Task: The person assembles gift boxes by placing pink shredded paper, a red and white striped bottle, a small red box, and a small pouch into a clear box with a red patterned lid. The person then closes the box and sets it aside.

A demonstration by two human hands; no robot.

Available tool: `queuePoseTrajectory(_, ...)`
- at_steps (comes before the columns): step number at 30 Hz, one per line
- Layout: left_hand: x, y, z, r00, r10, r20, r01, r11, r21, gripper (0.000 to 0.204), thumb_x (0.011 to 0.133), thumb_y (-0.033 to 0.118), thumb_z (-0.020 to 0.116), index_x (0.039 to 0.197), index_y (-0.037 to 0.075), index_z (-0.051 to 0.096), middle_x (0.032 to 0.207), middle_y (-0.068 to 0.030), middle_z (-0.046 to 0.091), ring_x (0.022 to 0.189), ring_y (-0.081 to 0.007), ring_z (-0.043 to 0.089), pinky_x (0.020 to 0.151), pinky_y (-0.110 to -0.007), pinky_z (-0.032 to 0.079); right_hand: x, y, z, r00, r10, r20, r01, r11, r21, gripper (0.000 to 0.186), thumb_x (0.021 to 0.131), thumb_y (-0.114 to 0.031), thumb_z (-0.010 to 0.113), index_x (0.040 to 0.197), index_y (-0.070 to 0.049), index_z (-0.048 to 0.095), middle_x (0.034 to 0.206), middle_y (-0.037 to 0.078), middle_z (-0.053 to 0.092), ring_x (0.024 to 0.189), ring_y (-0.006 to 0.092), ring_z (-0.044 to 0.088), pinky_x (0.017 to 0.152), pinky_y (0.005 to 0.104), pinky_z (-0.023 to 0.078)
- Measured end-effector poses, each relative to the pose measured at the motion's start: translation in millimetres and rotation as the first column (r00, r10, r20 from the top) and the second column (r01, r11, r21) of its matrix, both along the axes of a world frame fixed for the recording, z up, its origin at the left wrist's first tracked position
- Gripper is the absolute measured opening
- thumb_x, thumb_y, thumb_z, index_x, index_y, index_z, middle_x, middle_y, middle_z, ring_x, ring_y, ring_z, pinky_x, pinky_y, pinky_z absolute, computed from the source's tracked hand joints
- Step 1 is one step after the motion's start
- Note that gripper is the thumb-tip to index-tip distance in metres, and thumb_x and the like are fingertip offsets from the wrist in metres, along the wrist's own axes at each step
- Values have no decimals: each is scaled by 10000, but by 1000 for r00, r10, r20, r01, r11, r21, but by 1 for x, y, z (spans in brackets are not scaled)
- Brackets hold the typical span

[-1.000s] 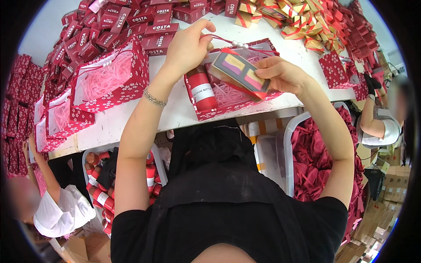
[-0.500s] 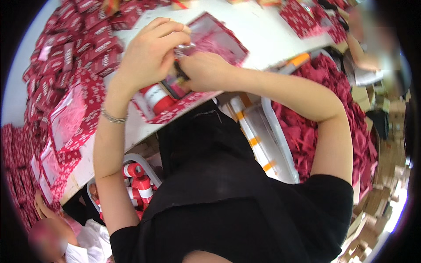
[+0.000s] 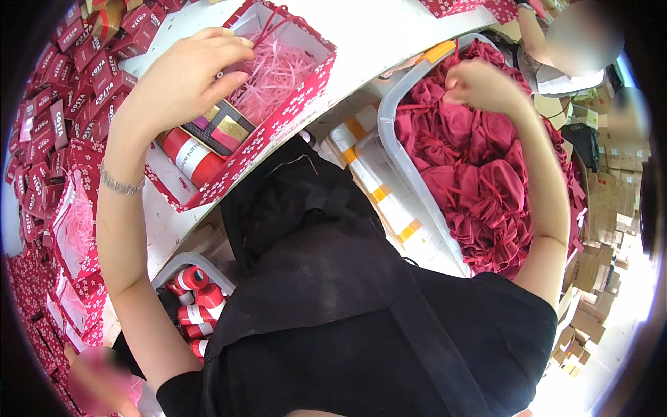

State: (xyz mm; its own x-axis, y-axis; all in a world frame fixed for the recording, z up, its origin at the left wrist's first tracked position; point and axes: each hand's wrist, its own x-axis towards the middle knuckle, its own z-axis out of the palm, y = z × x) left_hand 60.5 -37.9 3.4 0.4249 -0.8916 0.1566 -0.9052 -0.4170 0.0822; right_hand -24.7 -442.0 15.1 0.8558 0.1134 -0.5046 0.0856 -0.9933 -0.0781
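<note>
My left hand point(image 3: 191, 76) reaches over a red flower-patterned gift box point(image 3: 278, 128), thumb apart from the outstretched fingers. Pink shredded paper point(image 3: 274, 76) fills the box's far part, beside a thin red cord point(image 3: 271, 24). Nearer me lie a dark tray with gold and purple pieces point(image 3: 226, 128) and a red cylinder with a white label point(image 3: 194, 156). My right hand point(image 3: 483, 87) is over a clear plastic bin of dark red drawstring pouches point(image 3: 479, 187). Its fingers are curled against the cloth; whatever is between them cannot be made out.
Small dark red boxes point(image 3: 104, 76) are heaped at the left, above patterned boxes with pink paper point(image 3: 76, 222). A lower bin point(image 3: 184, 260) holds red cylinders point(image 3: 201, 299). White packages with orange tape point(image 3: 379, 194) stand beside the pouch bin. Other people are at upper right and lower left.
My right hand has left the gift box and moved right to the pouch bin. My left hand stays over the box, its fingers now spread. The view has shifted.
</note>
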Motion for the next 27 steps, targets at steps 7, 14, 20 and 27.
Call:
queuePoseTrajectory(7,4,-19,-23,982,185,30,-187,951,248,381,921,266,438,1212,75,593,1172,-141,593,1148,-303,530,955,-394,455,-13,-33,-128,918,-195,344,190,981,48,476,586,-287,792,891,23,598,988,221,641,992,397,601,860,455,487)
queuePoseTrajectory(14,-5,-22,-18,982,176,-73,-154,958,240,351,904,223,476,1202,89,605,1147,-116,613,1112,-285,548,919,-433,456,-25,-37,-58,812,-575,-100,327,307,894,358,751,27,719,1096,13,626,1048,45,667,949,127,619,903,274,469)
queuePoseTrajectory(20,-4,-17,-24,990,121,-70,-122,993,0,326,941,251,508,1209,94,605,1235,-111,602,1175,-276,537,968,-439,403,-18,-96,-63,772,-550,-318,329,-84,941,438,802,35,669,1216,-42,548,1124,62,638,969,187,652,843,349,551)
queuePoseTrajectory(27,8,-17,-23,995,77,70,-48,935,-350,301,823,37,608,1119,76,642,1024,-100,649,971,-280,612,860,-369,471,-6,-49,-16,829,-546,-121,21,-186,982,645,732,31,726,1319,-33,467,1255,99,578,1119,248,593,956,411,498)
